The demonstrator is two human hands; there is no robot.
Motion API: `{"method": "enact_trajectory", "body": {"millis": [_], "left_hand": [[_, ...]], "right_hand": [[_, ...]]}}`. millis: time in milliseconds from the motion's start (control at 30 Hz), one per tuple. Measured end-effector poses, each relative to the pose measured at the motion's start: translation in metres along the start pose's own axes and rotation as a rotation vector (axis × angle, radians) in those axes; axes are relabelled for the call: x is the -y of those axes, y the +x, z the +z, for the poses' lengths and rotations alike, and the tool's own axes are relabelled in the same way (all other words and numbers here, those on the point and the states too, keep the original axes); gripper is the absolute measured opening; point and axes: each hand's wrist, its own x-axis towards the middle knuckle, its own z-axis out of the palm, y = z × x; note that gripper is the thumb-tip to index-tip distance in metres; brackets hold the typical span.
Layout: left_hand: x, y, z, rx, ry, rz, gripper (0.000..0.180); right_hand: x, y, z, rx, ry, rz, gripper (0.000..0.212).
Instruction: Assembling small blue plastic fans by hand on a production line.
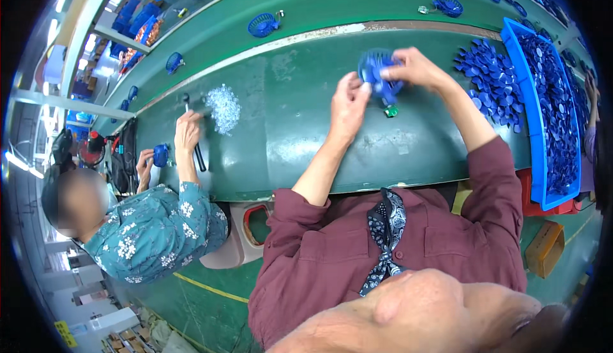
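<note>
Above the green tabletop, my two hands work on a round blue plastic housing [378, 66] with a slotted, basket-like wall. My left hand [350, 103] grips its left edge, fingers bent and thumb against it. From the right, my right hand [414, 69] closes over the same part, thumb laid across it; motion smears this area, so any smaller piece in those fingers cannot be made out. Just beneath the housing is a small green piece [391, 111], like a circuit board; whether it is attached is unclear.
Loose blue plastic discs [493, 85] are heaped at right, beside a blue tray [538, 123] full of more. A pile of small clear pieces [223, 109] lies left. There a co-worker [150, 225] handles a tool and a blue part. Blue housings [263, 25] sit on the far green strip.
</note>
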Motion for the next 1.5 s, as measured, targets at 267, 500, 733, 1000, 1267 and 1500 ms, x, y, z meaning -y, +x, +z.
{"method": "enact_trajectory", "body": {"millis": [267, 500, 733, 1000, 1267, 1500], "left_hand": [[0.000, 0.008, -0.012, -0.041, 0.018, -0.084, 0.032], [-0.013, 0.102, -0.061, -0.021, 0.842, 0.136, 0.040], [0.006, 0.248, -0.142, -0.241, 1.614, 0.504, 0.049], [-0.015, 0.232, -0.091, -0.070, 1.719, 0.349, 0.018], [-0.049, 0.099, -0.061, 0.357, 1.706, 0.125, 0.017], [-0.092, 0.135, 0.103, 0.447, 1.171, 0.333, 0.013]], "right_hand": [[-0.045, 0.018, -0.010, -0.312, 0.544, 0.085, 0.011], [-0.068, -0.089, -0.010, -0.154, 0.112, 0.005, 0.023], [-0.066, -0.187, -0.083, -0.529, -0.212, -0.092, 0.019], [-0.146, -0.280, -0.280, -1.152, -0.480, 0.130, 0.028], [-0.197, -0.244, -0.431, -1.366, -0.999, 0.463, 0.051], [-0.199, -0.212, -0.487, -1.274, -0.806, 0.550, 0.064]]}}
